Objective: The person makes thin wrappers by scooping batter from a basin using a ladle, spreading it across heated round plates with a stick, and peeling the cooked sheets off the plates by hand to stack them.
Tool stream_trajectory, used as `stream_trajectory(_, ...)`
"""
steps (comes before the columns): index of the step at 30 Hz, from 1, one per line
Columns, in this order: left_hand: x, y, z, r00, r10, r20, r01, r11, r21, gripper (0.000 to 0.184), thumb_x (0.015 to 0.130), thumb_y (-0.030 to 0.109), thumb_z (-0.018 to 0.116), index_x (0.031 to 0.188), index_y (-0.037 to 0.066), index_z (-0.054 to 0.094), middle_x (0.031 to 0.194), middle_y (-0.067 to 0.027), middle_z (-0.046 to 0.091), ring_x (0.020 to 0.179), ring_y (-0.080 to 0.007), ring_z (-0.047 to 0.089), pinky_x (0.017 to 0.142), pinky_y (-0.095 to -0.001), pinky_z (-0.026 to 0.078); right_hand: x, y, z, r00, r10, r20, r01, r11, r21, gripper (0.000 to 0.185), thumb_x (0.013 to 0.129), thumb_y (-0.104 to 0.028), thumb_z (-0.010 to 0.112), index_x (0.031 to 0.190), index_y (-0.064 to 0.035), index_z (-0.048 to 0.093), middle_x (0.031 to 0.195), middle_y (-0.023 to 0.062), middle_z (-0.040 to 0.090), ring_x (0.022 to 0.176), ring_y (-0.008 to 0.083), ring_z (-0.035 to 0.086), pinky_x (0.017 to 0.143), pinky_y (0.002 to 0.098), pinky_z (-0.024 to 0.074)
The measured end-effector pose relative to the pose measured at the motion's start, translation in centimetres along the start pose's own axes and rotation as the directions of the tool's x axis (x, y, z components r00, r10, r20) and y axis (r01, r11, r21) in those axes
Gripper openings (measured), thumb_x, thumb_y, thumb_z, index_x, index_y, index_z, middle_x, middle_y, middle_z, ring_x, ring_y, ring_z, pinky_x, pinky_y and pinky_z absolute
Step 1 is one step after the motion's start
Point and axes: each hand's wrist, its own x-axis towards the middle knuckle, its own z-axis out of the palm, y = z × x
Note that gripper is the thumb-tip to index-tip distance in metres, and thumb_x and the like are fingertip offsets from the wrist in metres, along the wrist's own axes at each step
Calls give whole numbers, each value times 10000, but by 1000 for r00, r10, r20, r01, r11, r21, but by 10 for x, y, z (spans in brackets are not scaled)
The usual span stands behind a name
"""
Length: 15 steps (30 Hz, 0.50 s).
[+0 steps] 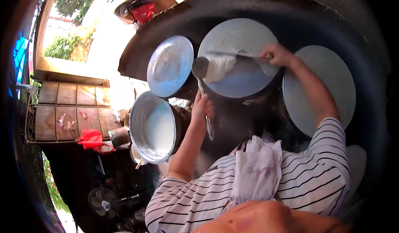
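Observation:
Closed round the handle of a ladle (200,68), my left hand (202,107) is in front of the middle griddle, with the ladle's bowl at the griddle's left edge. My right hand (276,55) grips a long thin spreader (226,53) that reaches left across the middle griddle (245,87). White batter (220,68) covers part of that round plate; a darker bare patch shows below the spreader. The spreader is slightly blurred.
A smaller round griddle (170,66) sits to the left and a large pale one (322,91) to the right. A deep pot of white liquid (160,127) stands near my left forearm. Further left are a tiled table (66,116), a red bag (90,139) and a fan (104,203).

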Motion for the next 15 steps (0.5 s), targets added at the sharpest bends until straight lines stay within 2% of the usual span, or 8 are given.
stream_trajectory(3, -35, -6, 5, 999, -42, 31, 38, 992, 117, 492, 987, 186, 419, 1406, 405, 282, 571, 62, 225, 409, -44, 208, 360, -183, 206, -37, -23, -15, 992, -45, 116, 48, 999, -19, 384, 562, 37, 591, 925, -29, 695, 872, 103, 664, 785, 202, 605, 670, 291, 462)
stream_trajectory(5, -41, 0, 0, 998, -23, 60, 9, 976, 218, 506, 988, 189, 418, 1415, 413, 263, 564, 61, 220, 407, -42, 209, 356, -190, 203, -68, -23, -23, 995, 72, 69, -78, 993, 93, 403, 540, 60, 583, 924, -2, 689, 869, 102, 657, 783, 188, 600, 669, 279, 448)
stream_trajectory(7, -29, -4, 10, 999, -19, 37, 9, 973, 230, 499, 988, 176, 414, 1412, 401, 280, 562, 60, 229, 399, -42, 211, 351, -193, 199, -68, -18, 7, 976, 81, -203, -58, 991, 120, 379, 565, 75, 532, 917, 28, 666, 882, 103, 638, 832, 206, 600, 717, 273, 455)
stream_trajectory(9, -15, -7, 21, 998, 16, 55, -30, 965, 262, 499, 988, 164, 411, 1412, 395, 284, 561, 60, 232, 394, -43, 210, 351, -191, 195, -74, -27, 40, 983, 83, -162, -39, 965, 258, 361, 586, 74, 520, 916, 29, 659, 898, 118, 631, 851, 242, 603, 758, 295, 466)
stream_trajectory(10, -22, -1, 23, 996, -10, 93, -9, 979, 204, 484, 986, 180, 426, 1414, 367, 297, 561, 61, 234, 382, -39, 203, 332, -185, 187, -87, -46, 43, 987, 28, -156, -10, 993, 116, 340, 605, 82, 542, 916, 21, 666, 927, 136, 627, 894, 274, 609, 795, 330, 474)
stream_trajectory(12, -52, 36, -3, 932, -95, 349, 62, 993, 104, 493, 988, 190, 420, 1420, 376, 274, 577, 59, 256, 396, -38, 231, 335, -184, 213, -139, -90, 57, 962, 104, -254, -139, 982, -125, 285, 639, 89, 599, 896, 0, 684, 933, 125, 640, 906, 271, 627, 799, 341, 492)
stream_trajectory(13, -62, 58, -17, 864, -131, 486, 114, 991, 64, 497, 989, 195, 417, 1423, 380, 262, 586, 59, 267, 403, -38, 245, 336, -184, 227, -167, -102, 66, 935, 233, -268, -256, 965, -54, 257, 656, 105, 606, 873, -9, 683, 944, 113, 655, 859, 225, 643, 759, 319, 508)
stream_trajectory(15, -68, 93, -46, 749, -17, 663, 93, 992, -80, 484, 1002, 204, 387, 1423, 402, 249, 577, 52, 261, 387, -34, 224, 319, -178, 212, -172, -110, 142, 796, 296, -528, -188, 950, 249, 307, 678, 112, 619, 949, -29, 651, 956, 97, 665, 818, 180, 647, 733, 296, 516)
